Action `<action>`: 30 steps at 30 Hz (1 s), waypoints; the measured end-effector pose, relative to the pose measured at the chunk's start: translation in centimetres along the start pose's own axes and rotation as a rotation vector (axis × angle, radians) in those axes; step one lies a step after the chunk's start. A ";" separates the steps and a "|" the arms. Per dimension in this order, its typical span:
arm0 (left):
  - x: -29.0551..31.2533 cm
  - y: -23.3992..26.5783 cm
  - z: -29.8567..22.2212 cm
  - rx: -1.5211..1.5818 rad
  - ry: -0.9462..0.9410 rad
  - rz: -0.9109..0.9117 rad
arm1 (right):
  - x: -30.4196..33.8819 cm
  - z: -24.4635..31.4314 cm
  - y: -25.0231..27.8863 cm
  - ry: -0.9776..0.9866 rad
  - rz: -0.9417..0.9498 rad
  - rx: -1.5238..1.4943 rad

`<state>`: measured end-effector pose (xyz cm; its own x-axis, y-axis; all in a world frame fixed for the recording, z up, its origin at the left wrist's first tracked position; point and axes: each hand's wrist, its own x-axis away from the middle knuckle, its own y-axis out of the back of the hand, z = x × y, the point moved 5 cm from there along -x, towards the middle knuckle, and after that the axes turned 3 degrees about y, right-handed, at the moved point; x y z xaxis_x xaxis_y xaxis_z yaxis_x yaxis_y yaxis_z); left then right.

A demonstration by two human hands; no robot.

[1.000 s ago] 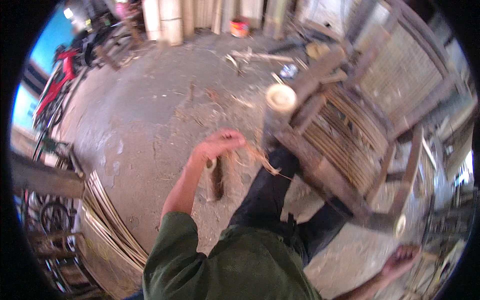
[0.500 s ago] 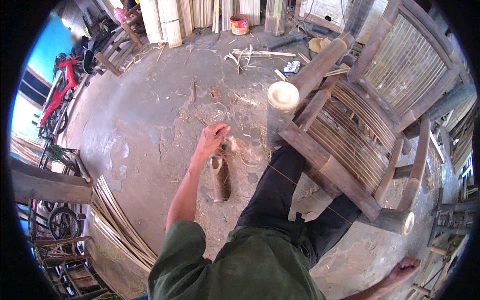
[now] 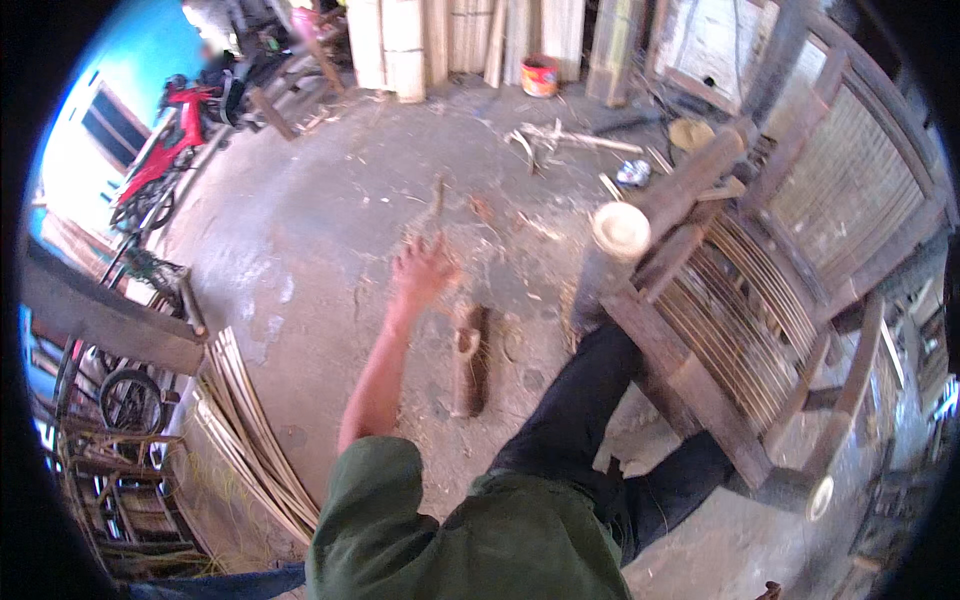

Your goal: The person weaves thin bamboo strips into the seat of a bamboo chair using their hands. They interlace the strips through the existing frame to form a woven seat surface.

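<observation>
My left hand [image 3: 425,272] is stretched out above the floor with its fingers spread, and nothing shows in it. Below and right of it, a short bamboo tube [image 3: 468,380] with a notched opening rests on the floor, apart from the hand. At the right, a bamboo chair [image 3: 690,385] with a slatted seat and back stands against my legs; its thick round arm ends in a pale cut face [image 3: 621,230]. Only a small dark bit of my right hand [image 3: 770,592] shows at the lower edge, so its fingers cannot be read.
Long split bamboo strips [image 3: 250,430] lie on the floor at the left, beside a dark beam [image 3: 110,315]. A red motorbike [image 3: 165,155] stands far left, near a person. Bundled slats [image 3: 400,50], a red bucket [image 3: 539,77] and bamboo scraps [image 3: 560,138] are at the back.
My left hand has opened from curled fingers to spread ones and has moved left, away from the bamboo tube. My right hand has mostly dropped out of view. The whole view has shifted.
</observation>
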<state>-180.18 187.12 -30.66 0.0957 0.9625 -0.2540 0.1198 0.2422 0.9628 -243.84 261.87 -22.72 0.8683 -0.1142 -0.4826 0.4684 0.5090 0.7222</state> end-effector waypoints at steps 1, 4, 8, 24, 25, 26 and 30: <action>1.3 1.4 -0.9 -0.212 0.025 -0.033 | 1.8 1.5 -3.0 0.100 0.086 0.021; 3.9 3.6 -12.1 0.400 -0.429 0.604 | 11.2 9.9 -11.9 0.450 0.485 -0.202; 17.6 4.5 -24.6 1.129 -0.307 1.408 | 27.6 40.1 -9.6 0.866 1.070 -0.653; 1.1 -0.1 5.6 2.337 0.616 -0.005 | 23.2 21.3 -16.8 0.032 1.877 -0.405; 0.2 -0.1 7.5 2.254 0.623 -0.057 | 22.6 22.1 -14.7 0.046 1.887 -0.348; -0.1 -0.4 9.6 2.177 0.638 -0.108 | 22.5 21.6 -14.5 -0.008 1.874 -0.375; -2.2 0.9 12.1 2.074 0.518 -0.223 | 20.6 18.4 -14.4 0.444 1.745 -0.345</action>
<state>-168.35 183.69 -30.37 -0.2341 0.9698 0.0690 0.7480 0.2250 -0.6244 -229.67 236.47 -33.91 0.1418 0.8553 0.4984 -0.9173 -0.0756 0.3909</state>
